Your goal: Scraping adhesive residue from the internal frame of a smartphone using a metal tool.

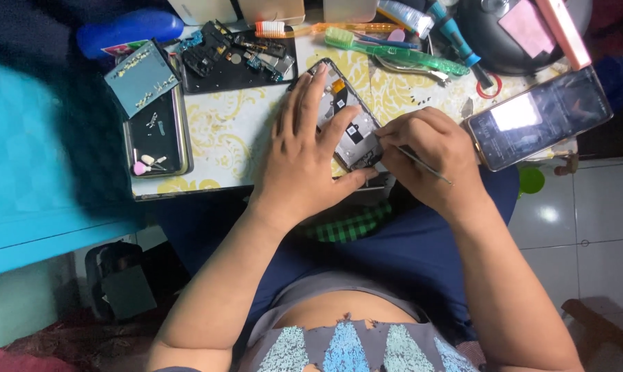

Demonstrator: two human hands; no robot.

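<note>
Opened phone frame (349,124), centre top of frame, on small yellow-patterned table (222,124).
Pinned flat under left hand (304,162), fingers spread over it, thumb hooked at near edge, apparently to stop sliding; worked at lower right corner with thin metal tool (425,165), pinched in right hand (432,162). Parts tray (235,55) upper left, lit phone (538,117) right, toothbrushes (394,52) above. White tiled floor lower right.

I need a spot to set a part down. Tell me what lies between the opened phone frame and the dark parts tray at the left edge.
In the head view, only bare yellow-patterned tabletop lies between the opened phone frame, under the left hand, and the dark parts tray.
</note>
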